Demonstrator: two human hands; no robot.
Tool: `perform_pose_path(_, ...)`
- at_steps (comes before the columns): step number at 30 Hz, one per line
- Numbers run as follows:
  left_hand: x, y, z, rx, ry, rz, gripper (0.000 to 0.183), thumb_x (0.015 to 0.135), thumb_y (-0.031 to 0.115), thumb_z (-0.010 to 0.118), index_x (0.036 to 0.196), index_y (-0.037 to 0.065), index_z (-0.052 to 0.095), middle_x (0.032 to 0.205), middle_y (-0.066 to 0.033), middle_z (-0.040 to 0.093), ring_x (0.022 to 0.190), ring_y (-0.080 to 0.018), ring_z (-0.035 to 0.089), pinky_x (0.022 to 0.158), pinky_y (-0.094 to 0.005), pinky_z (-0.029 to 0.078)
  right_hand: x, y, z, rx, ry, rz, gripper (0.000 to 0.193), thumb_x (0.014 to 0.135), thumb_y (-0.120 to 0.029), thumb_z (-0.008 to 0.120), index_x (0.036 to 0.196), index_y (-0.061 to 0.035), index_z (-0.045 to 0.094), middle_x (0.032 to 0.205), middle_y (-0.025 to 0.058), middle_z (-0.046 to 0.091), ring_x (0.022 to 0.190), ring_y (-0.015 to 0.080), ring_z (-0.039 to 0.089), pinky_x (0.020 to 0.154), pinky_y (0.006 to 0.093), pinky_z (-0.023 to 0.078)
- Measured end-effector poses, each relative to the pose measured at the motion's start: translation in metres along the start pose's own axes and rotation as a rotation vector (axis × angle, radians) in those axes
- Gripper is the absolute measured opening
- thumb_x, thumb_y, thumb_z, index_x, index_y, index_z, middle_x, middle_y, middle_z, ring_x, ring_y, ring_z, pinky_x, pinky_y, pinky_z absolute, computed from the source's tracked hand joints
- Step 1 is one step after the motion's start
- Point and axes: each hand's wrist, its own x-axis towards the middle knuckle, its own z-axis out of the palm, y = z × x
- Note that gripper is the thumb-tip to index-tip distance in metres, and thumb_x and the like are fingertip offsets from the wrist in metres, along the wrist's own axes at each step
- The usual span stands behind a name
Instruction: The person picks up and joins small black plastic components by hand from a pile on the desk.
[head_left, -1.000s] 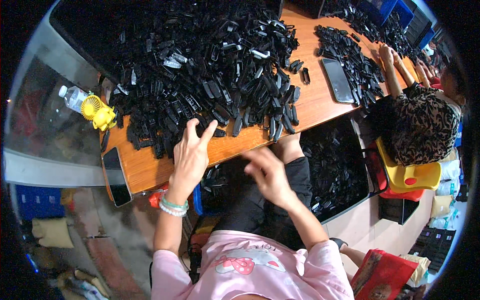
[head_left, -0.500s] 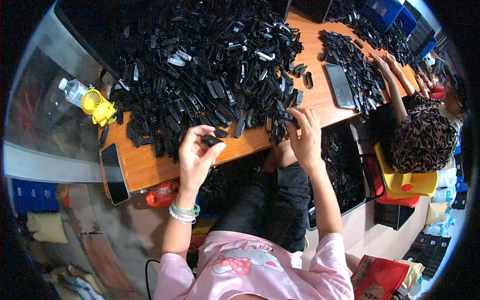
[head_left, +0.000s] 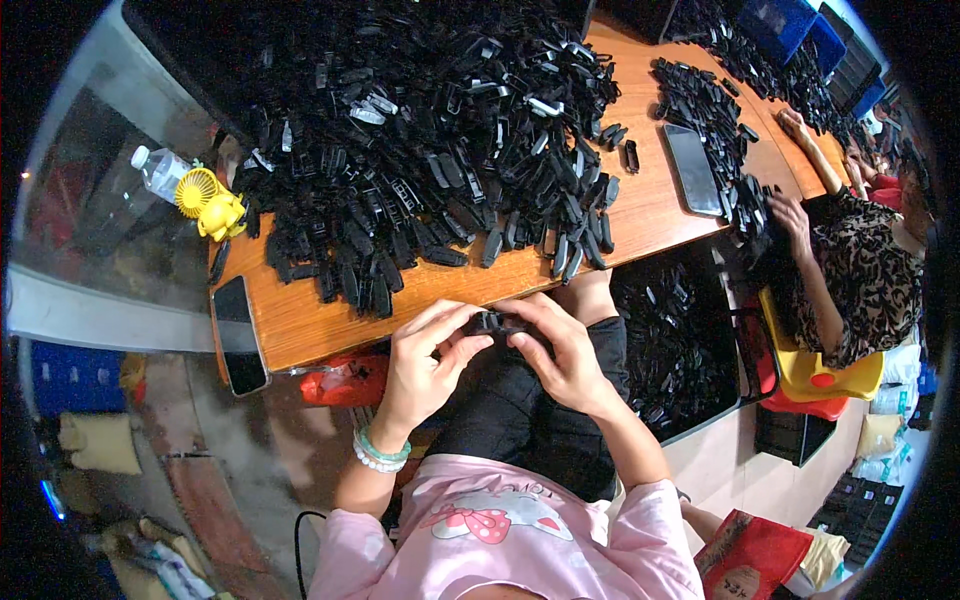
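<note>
- At the bottom centre, nearest me, I am seeing the wearer's pink printed shirt (head_left: 490, 545), with black shorts (head_left: 490, 425) showing above it.
- At the centre of the frame, the left hand (head_left: 425, 362) is pinching a small black plastic part (head_left: 490, 322); a green bangle and white beads (head_left: 381, 455) are circling its wrist.
- The right hand (head_left: 562, 355) is grasping the same part from the other side; I am not able to tell whether it is one piece or two.
- Just above the hands, the wooden table (head_left: 300, 330) is presenting its front edge; the part is sitting below that edge, over the lap.
- Right of centre, below the table, I am seeing a heap of black parts (head_left: 675, 350).
- At the left, a dark phone (head_left: 240, 335) is lying on the table; another phone (head_left: 692, 168) is lying at the upper right.
- A large pile of black plastic parts (head_left: 400, 150) is filling the upper centre.
- At the upper left, a yellow fan (head_left: 210, 203) is standing beside a clear bottle (head_left: 162, 172).
- At the far right, a co-worker in a patterned top (head_left: 860, 275) is sitting by the table.
</note>
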Motion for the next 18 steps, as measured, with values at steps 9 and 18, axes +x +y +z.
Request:
perform_pose_path(9, 0.000, 0.017, -0.006, 0.244, 0.017, 0.269, 0.023, 0.077, 0.001, 0.068, 0.096, -0.008, 0.060, 0.079, -0.0144, 0.057, 0.065, -0.0236, 0.057, 0.057, -0.0313, 0.045, -0.005, -0.009, 0.008, -0.271, -0.050, -0.114, 0.046, 0.078, 0.005, 0.058, 0.122, 0.0001, 0.048, 0.090, 0.0164, 0.053, 0.084, 0.0344, 0.054, 0.075, 0.0378, 0.045)
perform_pose_path(18, -0.007, 0.012, 0.009, -0.071, 0.039, -0.068, 0.022, 0.084, 0.002, 0.062, 0.101, -0.010, 0.058, 0.081, -0.0096, 0.057, 0.055, -0.0129, 0.056, 0.051, -0.0241, 0.045, -0.006, -0.005, 0.023, -0.436, 0.087, -0.194, 0.051, 0.072, 0.006, 0.059, 0.121, 0.0027, 0.048, 0.094, 0.0168, 0.054, 0.083, 0.0332, 0.055, 0.074, 0.0379, 0.047)
